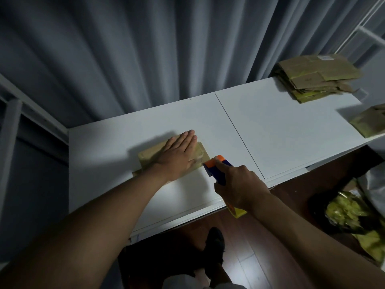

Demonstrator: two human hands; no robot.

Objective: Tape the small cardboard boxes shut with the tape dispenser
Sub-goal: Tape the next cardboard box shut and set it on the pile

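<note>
My left hand lies flat on the box; my right hand grips the dispenser, whose blade touches the box's right edge.

The box is matt brown cardboard with glossy clear tape. The counter looks smooth, matt white. The tape dispenser is orange and blue plastic.

I saw a white table bearing one box, flattened boxes and another box.
</note>
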